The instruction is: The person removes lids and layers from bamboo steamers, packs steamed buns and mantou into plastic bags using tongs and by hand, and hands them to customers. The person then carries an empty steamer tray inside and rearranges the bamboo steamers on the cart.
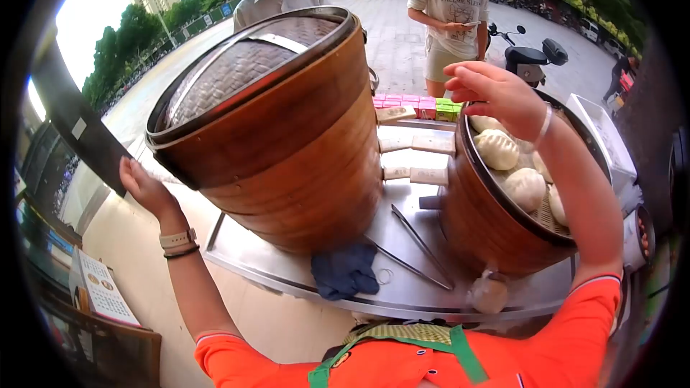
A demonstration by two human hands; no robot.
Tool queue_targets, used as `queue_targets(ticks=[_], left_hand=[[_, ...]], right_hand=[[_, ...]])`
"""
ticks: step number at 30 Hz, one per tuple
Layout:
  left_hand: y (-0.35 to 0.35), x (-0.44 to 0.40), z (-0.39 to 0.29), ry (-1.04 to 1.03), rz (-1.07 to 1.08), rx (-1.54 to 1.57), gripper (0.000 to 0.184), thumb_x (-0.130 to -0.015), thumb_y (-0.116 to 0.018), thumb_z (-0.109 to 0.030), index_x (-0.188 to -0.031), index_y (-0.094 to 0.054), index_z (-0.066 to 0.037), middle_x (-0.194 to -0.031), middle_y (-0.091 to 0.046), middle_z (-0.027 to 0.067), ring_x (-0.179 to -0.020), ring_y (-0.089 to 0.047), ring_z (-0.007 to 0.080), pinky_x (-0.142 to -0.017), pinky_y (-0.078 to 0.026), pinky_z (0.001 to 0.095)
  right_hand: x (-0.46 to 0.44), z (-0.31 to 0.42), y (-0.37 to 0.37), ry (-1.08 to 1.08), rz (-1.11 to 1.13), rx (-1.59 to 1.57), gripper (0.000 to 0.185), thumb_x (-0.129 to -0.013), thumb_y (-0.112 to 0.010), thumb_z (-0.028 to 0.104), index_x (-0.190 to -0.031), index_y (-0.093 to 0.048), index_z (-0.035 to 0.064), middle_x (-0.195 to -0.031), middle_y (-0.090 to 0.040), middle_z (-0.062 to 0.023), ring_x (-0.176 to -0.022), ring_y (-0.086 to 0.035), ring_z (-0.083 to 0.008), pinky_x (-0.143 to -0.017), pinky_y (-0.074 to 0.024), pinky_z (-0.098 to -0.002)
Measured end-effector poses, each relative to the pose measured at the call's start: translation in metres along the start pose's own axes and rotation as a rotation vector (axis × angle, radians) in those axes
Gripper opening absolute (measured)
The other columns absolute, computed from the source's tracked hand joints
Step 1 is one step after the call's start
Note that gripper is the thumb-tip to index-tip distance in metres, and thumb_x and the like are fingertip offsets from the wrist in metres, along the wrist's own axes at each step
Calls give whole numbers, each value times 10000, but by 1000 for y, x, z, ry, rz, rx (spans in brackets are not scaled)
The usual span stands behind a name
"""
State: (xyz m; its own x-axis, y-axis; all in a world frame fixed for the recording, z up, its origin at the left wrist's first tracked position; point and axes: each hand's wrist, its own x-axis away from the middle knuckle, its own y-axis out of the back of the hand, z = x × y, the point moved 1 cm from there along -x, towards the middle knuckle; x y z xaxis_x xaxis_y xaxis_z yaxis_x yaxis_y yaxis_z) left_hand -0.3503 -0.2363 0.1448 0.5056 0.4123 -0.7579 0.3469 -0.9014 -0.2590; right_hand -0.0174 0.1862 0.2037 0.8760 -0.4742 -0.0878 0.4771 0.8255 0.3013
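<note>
The person's left hand (147, 190) was open at the left of the frame, just beside the tall steamer stack (287, 165) and holding nothing. The right hand (499, 97), at the upper right, was also open, its fingers loosely bent; nothing showed in its grip.

The tall stack lay between the two hands, on the left hand's inner side and nearer to it. Its long axis slanted from bottom right to upper left, with a woven lid (251, 65) on top. The other steamer (489, 223) stood right of centre, its filled top under the right hand and forearm; whether that hand touched the rim could not be told. White buns (525, 189) sat inside, below the right hand and far from the left.

Between the steamers, tongs (410, 264) lay apart from both hands on the metal counter (287, 262), near a dark blue cloth (343, 273). A bagged bun (489, 293) was at the lower right. Beyond, pink and green boxes (425, 106) lined the far edge, and two people stood at the top.
</note>
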Motion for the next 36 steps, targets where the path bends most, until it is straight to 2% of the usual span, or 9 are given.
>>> queue_targets(ticks=[6,9,18,19,21,24,27,29,36], left_hand=[[-29,-48,56,706,732,789,605,-944,-231,-458,-1245,-410,36,-1186,-530,150,-1084,-515,255,-952,-381,353],[-45,-58,40,807,888,849,652,-935,-204,-491,-1192,-471,45,-1112,-575,146,-987,-561,244,-907,-417,360],[-77,-87,-38,595,1094,969,528,-953,-294,-404,-1198,-481,26,-1138,-562,129,-1016,-556,205,-948,-395,347],[-84,-94,-31,140,1016,559,472,-971,-285,-341,-1180,-485,32,-1086,-579,118,-976,-566,179,-948,-389,317],[-106,-69,-77,-246,1030,242,488,-966,-288,-362,-1192,-471,30,-1073,-581,125,-988,-559,175,-963,-369,315],[-144,0,-173,674,1209,842,647,-875,-383,-545,-1216,-464,0,-1042,-574,126,-954,-547,189,-894,-408,313],[-189,66,-197,-11,1456,986,641,-830,-525,37,-1374,-234,-138,-1187,-491,204,-985,-567,269,-784,-512,311],[-215,113,-253,832,1442,803,427,-888,-484,-124,-1302,-381,-134,-966,-563,120,-785,-594,182,-644,-513,302],[-298,281,-249,921,1490,596,358,-749,-593,-301,-917,-578,15,-766,-538,74,-691,-472,169,-621,-383,301]], right_hand=[[-149,23,-83,-80,-246,-349,523,-802,-551,536,-1042,-565,73,-912,-594,-68,-831,-558,-121,-692,-446,-273],[-152,53,-105,-118,-134,-311,244,-788,-578,269,-696,-549,45,-529,-516,-4,-404,-495,-122,-415,-421,-246],[-117,47,-44,40,-221,-575,92,-649,-490,-12,-574,-461,34,-551,-451,-51,-428,-470,-180,-402,-423,-298],[-112,36,-14,108,-218,-524,86,-638,-480,14,-558,-456,33,-530,-458,-63,-433,-500,-186,-418,-466,-291],[-75,27,54,-7,-224,-465,88,-616,-501,91,-600,-469,10,-569,-544,-127,-469,-550,-205,-449,-509,-306],[15,31,135,110,-426,-349,99,-630,-476,68,-706,-507,12,-655,-558,-104,-570,-543,-207,-598,-499,-318],[90,-5,232,158,-509,-278,121,-670,-416,33,-743,-511,16,-736,-536,-56,-699,-509,-143,-723,-436,-236],[138,-22,255,150,-582,-220,391,-652,-409,41,-1029,-492,-24,-919,-568,-96,-802,-552,-162,-778,-427,-211],[213,-109,302,-39,-758,-160,565,-591,-377,4,-1140,-508,-25,-932,-595,-115,-761,-574,-205,-701,-490,-278]])
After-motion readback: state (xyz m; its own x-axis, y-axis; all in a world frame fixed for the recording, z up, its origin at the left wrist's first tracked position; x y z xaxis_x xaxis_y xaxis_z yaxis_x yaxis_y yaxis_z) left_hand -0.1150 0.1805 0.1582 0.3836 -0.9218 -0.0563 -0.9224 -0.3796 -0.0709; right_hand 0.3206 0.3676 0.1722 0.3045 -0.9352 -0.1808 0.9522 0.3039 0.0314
